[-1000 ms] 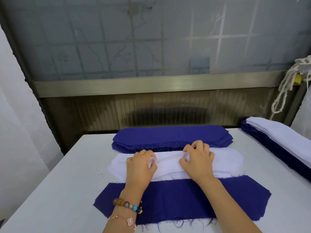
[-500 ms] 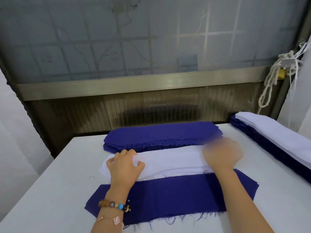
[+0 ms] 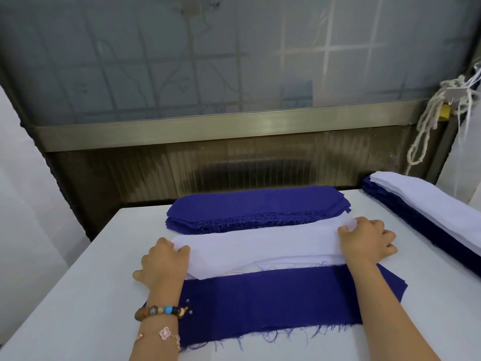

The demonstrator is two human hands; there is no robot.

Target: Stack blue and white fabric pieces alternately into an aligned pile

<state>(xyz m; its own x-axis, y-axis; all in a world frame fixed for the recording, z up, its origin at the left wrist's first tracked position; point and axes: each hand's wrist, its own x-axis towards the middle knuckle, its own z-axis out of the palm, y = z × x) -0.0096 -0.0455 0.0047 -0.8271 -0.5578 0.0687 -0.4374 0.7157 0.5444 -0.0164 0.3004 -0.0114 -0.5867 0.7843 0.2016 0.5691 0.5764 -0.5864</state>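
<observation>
A single blue fabric piece lies flat near the table's front edge, frayed along its near side. Behind it is a pile of white fabric pieces. My left hand pinches the left end of the top white piece, and my right hand pinches its right end, which is slightly lifted. Further back lies a stack of blue pieces. A long pile with white pieces over blue ones runs along the right edge.
The white table has bare surface on its left side. Behind it stand a dark ribbed wall and a frosted window. A white rope hangs at the upper right.
Both hands moved apart from the middle of the white pile to its two ends. They now pinch the top white piece at its ends.
</observation>
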